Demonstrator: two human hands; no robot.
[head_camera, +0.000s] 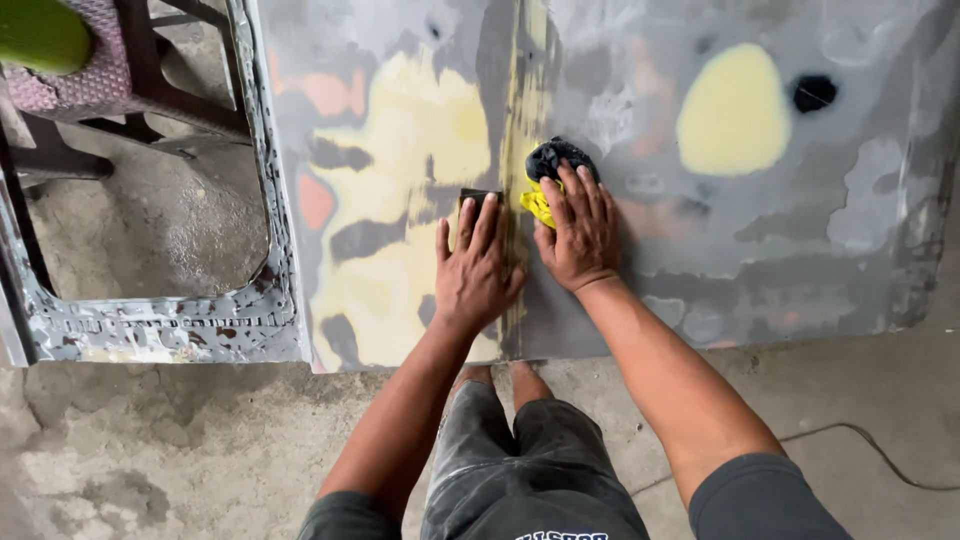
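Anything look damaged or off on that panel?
Yes. The panel is patchy: yellow filler blotches, orange spots, a black spot. The frame at its left edge is flaking. Left hand presses a dark block; right hand presses a rag.

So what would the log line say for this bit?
left hand: flat on dark sanding block | right hand: pressing yellow-black rag | surface: grey car panel with yellow filler patches | panel lies on concrete floor

Left hand (473, 268) presses a dark sanding block (478, 195) on the panel (780, 250) (grey, yellow-patched); right hand (580, 228) pins a rag (548, 172).
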